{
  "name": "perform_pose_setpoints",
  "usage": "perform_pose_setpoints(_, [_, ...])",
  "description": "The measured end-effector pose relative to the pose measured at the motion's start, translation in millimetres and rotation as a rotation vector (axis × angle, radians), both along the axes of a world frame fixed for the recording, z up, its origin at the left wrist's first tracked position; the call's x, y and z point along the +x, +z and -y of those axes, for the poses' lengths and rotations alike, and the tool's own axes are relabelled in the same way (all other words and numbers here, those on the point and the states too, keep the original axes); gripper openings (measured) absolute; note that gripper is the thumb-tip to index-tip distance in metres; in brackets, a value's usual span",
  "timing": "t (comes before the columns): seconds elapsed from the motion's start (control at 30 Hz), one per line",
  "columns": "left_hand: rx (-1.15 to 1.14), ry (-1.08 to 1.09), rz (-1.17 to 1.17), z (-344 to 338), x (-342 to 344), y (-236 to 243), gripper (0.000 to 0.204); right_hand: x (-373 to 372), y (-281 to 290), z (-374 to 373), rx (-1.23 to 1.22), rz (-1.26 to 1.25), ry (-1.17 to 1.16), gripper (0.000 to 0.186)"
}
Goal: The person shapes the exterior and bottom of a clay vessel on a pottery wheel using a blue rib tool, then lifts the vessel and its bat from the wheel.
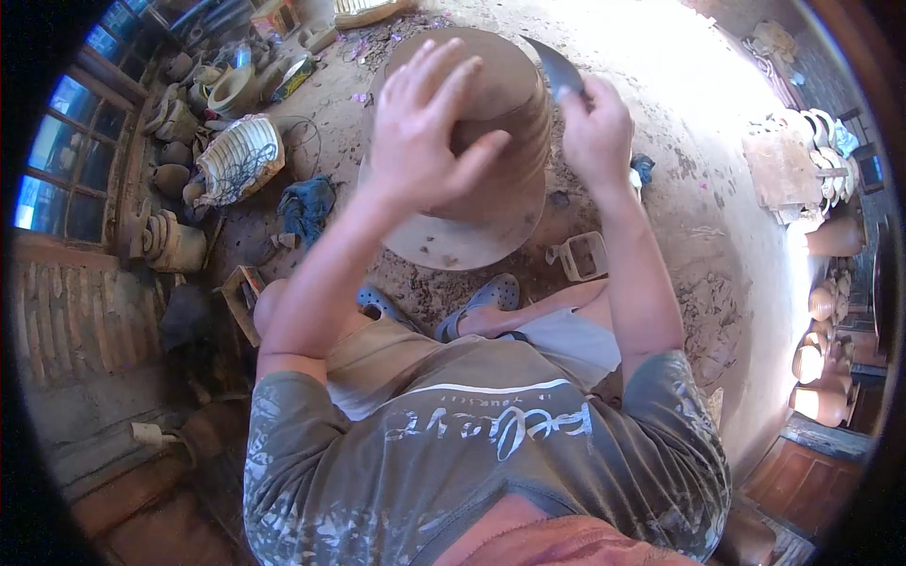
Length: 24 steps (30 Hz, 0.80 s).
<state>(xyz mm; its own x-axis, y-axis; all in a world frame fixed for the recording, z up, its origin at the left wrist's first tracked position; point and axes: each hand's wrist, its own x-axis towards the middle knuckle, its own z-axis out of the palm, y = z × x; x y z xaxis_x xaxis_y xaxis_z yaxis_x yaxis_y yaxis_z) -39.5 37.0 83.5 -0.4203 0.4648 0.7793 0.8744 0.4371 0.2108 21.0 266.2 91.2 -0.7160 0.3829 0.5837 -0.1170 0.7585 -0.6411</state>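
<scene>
A tall ridged mound of brown clay (514, 146) stands on a round pale wheel disc (453, 241) in front of me. My left hand (429, 127) is over the clay's flat top and near side with its fingers spread; whether it touches the clay is unclear. My right hand (590, 127), just right of the mound, grips a dark, pointed, curved blade (552, 64) that points up and to the left.
At left lie pots (175, 241), a white basket (241, 156) with cord and a blue cloth (307, 208). A plastic container (580, 255) sits right of the wheel. Clay pots (819, 401) line the right side. My blue clogs (486, 302) are below the wheel.
</scene>
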Motion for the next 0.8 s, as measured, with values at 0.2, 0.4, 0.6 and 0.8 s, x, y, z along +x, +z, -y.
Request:
perform_pose_setpoints(0.2, [-0.234, -0.084, -0.071, 34, -54, -6, 0.085, -25, -10, -7, -0.205, 0.098, 0.203, 0.024])
perform_pose_setpoints(0.4, [-0.108, 0.070, -0.066, 11, -29, -22, 0.079, 13, -3, 38, 0.053, -0.063, 0.104, 0.018])
perform_pose_setpoints(0.6, [-0.069, 0.212, -0.025, -7, -6, -26, 0.078, 29, -20, 66, 0.129, -0.200, 0.139, 0.020])
perform_pose_setpoints(0.8, [-0.086, 0.248, -0.033, -10, 8, -30, 0.069, 31, -13, 64, 0.019, -0.203, 0.313, 0.014])
